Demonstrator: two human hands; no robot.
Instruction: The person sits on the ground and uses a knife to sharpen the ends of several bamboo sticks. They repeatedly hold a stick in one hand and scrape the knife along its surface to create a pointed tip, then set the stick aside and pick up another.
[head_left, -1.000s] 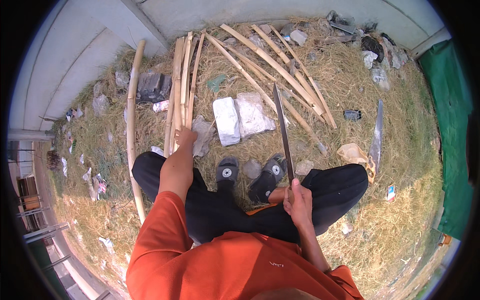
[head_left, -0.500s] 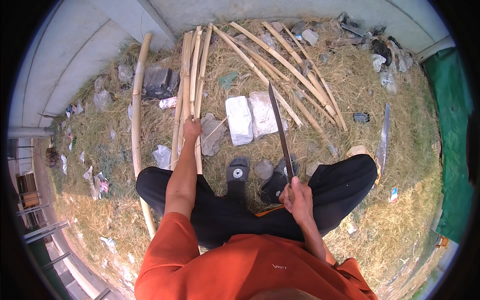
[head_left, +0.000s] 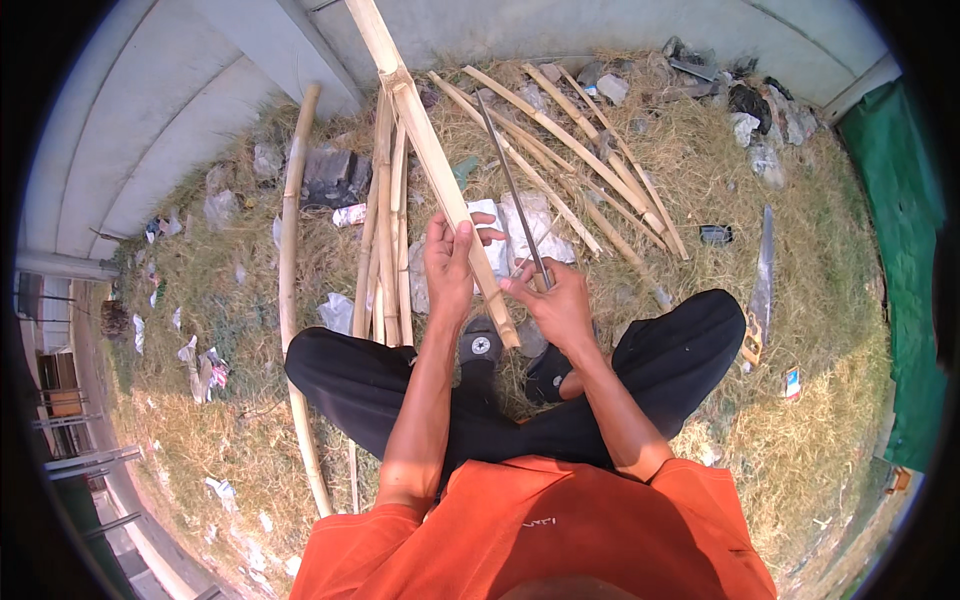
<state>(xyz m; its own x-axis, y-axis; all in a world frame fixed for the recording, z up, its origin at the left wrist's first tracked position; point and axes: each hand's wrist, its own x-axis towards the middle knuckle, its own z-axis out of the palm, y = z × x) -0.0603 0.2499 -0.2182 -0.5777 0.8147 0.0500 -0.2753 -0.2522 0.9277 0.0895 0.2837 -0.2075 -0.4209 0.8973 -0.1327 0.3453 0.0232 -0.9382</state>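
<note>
A long split bamboo strip (head_left: 425,135) slants up and away in front of me, its paler inner face showing. My left hand (head_left: 450,265) grips it near its lower end, thumb lying along it and fingertips coming out past the far side. In my right hand (head_left: 558,308) is the handle of a machete (head_left: 508,170), whose long dark blade points away from me. The fingers of that hand come close to the strip's edge; whether they touch it I cannot tell. Beneath, a pale stone block (head_left: 540,230) sits beside a white block (head_left: 483,212), partly covered by the strip and my hand.
More bamboo strips (head_left: 385,220) lie on the left, with another group (head_left: 585,140) at the far right. A bamboo pole (head_left: 291,230) runs along my left. Right of my knee lies a handsaw (head_left: 764,285). Walls (head_left: 580,30) and a green sheet (head_left: 890,270) border the dry grass.
My left hand has lifted a bamboo strip from the left-hand pile and brought it to the middle. My right hand has moved forward and left with the machete, toward the strip.
</note>
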